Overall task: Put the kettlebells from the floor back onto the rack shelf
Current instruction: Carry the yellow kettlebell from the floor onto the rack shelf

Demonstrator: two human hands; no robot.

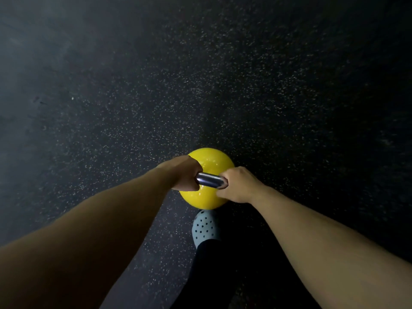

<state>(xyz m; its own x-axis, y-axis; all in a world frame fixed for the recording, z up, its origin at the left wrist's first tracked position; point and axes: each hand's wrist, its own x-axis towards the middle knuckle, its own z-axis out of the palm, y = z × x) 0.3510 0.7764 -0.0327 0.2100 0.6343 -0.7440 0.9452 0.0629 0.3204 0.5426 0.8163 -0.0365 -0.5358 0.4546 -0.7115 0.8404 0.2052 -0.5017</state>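
Note:
A yellow kettlebell (209, 160) with a shiny steel handle (210, 179) is below me, near the bottom middle of the head view. My left hand (186, 175) grips the left end of the handle and my right hand (237, 185) grips the right end. Both arms reach down and forward to it. Whether the bell rests on the floor or hangs just above it, I cannot tell. The rack and its shelf are out of view.
Dark speckled rubber floor (200, 85) fills the view ahead and to both sides. My foot in a pale blue perforated clog (205, 227) stands just behind the kettlebell, with a dark trouser leg (207, 270) above it.

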